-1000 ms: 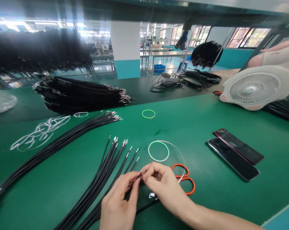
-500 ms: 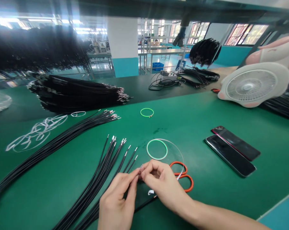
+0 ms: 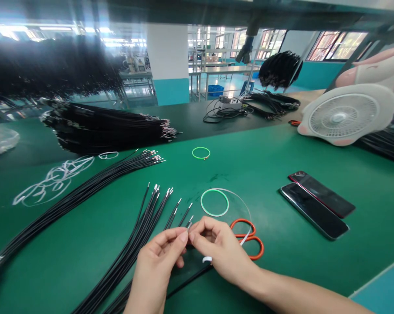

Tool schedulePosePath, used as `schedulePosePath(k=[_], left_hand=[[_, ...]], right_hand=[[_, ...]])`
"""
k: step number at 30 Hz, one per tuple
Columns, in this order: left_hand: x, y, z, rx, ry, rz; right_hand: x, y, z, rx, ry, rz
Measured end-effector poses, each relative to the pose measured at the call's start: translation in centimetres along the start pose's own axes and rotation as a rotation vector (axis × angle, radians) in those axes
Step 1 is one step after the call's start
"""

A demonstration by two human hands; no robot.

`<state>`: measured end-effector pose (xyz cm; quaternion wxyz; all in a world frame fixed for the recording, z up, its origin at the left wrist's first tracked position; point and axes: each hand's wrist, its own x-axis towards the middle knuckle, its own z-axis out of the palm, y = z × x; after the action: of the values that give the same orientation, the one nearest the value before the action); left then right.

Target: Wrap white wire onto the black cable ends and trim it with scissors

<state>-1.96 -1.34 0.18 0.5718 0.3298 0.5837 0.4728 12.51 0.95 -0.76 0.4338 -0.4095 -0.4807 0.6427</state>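
My left hand point(image 3: 157, 266) pinches a black cable point(image 3: 190, 221) between thumb and forefinger; its bare metal tip pokes up past the fingertips. Close against it on the right, my right hand point(image 3: 219, 244) is closed in a pinch, and what its fingertips hold is hidden. A small curl of white strip point(image 3: 207, 259) shows beneath my right hand. Orange-handled scissors point(image 3: 258, 248) lie just beyond that wrist, their blades covered by the hand. To the left of my hands fans out a bunch of black cables point(image 3: 131, 242) with silvery ends.
A green-and-white ring point(image 3: 202, 207) with a trailing strip and a green loop point(image 3: 201, 148) lie ahead. Two phones point(image 3: 314, 211) rest on the right, below a fan point(image 3: 342, 115). Leftward are another cable bundle point(image 3: 86, 192), tangled white strips point(image 3: 58, 176) and a large cable pile point(image 3: 108, 128).
My left hand has turned, its thumb now across the front, and the cable tip shows above its fingers. My right hand stays almost in place, still pinching.
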Motion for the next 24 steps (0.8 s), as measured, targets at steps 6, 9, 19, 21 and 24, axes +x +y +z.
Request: schedulePosePath(k=[6,9,19,21,24], left_hand=[[0.46,-0.61,0.46,0.03,0.023,0.051],[0.68,-0.57,0.41,0.084,0.0,0.078],[0.24,-0.48,-0.11,0.356,0.058,0.337],[0.08,-0.27,0.06,0.342,0.073,0.306],[0.16,-0.11,0.36,0.267,0.065,0.224]], right_hand=[[0.06,-0.14,0.06,-0.024,-0.02,-0.004],[0.34,0.02,0.0,-0.003,0.013,0.025],[0.34,-0.03,-0.04,-0.042,0.027,-0.001],[0.16,-0.09,0.0,-0.078,0.032,-0.018],[-0.01,-0.06,0.02,-0.145,0.046,-0.037]])
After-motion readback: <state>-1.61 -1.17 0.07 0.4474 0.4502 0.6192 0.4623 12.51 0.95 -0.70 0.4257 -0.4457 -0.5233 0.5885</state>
